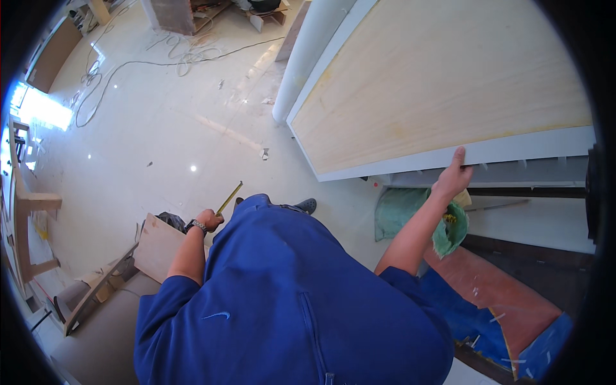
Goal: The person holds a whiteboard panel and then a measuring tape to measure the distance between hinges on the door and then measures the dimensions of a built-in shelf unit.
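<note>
My left hand (208, 220), with a watch on its wrist, is closed around a tape measure. The yellow tape blade (230, 197) sticks out a short way, slanting up and to the right over the floor; my fingers mostly hide the case. On the right, a large light wooden panel (443, 77) with white edging fills the upper part of the view. My right hand (453, 177) grips its near white edge, one finger lying on top and the other fingers largely out of sight.
Beside my right forearm stands a green wrapped roll (399, 213). Reddish sheeting (507, 289) and blue sheeting (459, 311) lie at lower right. A white column (312, 58) borders the panel. Loose cable (138, 62) crosses the glossy floor. Left of me are a board (154, 250) and wooden frames (40, 202).
</note>
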A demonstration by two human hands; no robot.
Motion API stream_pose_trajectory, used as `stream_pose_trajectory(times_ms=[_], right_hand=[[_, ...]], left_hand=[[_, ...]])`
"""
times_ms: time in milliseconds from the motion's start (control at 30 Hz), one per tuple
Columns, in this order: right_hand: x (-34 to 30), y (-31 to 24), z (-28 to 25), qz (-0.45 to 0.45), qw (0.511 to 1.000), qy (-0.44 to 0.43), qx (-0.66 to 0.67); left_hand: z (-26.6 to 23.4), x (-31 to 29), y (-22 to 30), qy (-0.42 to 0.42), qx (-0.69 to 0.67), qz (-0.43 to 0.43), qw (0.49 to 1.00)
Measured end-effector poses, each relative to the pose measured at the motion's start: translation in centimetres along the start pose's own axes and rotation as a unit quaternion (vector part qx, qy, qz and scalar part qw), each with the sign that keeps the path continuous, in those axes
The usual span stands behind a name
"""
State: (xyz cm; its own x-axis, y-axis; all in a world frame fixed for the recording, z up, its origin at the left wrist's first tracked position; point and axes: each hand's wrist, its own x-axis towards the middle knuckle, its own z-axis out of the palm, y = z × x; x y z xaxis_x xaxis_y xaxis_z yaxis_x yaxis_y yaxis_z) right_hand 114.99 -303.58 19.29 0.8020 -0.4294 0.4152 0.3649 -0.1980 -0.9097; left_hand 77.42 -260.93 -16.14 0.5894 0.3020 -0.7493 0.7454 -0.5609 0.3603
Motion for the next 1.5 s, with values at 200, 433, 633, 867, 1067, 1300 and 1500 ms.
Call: stream_pose_trajectory(times_ms=[200,433,633,867,1067,1300,1500], right_hand=[[-2.4,-1.8,0.2,-0.007,1.0,-0.015,0.001],[-5.9,-3.8,-0.1,0.008,0.998,-0.061,-0.019],[-9.0,-5.6,0.4,-0.026,0.991,-0.132,-0.008],[-12.2,-6.3,1.0,-0.025,0.983,-0.18,0.041],[-15.2,-6.7,2.8,-0.026,0.974,-0.211,0.08],[-18.2,-6.3,5.5,-0.079,0.944,-0.319,0.02],[-20.6,-6.6,8.4,-0.092,0.93,-0.356,-0.001]], left_hand=[[0.8,1.8,-1.1,-0.011,0.02,0.012,1.0],[0.5,2.5,-0.4,-0.013,0.031,0.015,0.999],[1.2,3.7,-1.0,-0.024,0.056,0.037,0.997],[0.4,3.0,0.0,-0.019,0.046,0.008,0.999],[3.1,6.1,-5.0,-0.043,0.11,0.107,0.987],[0.3,2.9,-1.0,-0.018,0.041,0.037,0.998],[0.4,3.0,-1.2,-0.007,0.023,0.028,0.999]])
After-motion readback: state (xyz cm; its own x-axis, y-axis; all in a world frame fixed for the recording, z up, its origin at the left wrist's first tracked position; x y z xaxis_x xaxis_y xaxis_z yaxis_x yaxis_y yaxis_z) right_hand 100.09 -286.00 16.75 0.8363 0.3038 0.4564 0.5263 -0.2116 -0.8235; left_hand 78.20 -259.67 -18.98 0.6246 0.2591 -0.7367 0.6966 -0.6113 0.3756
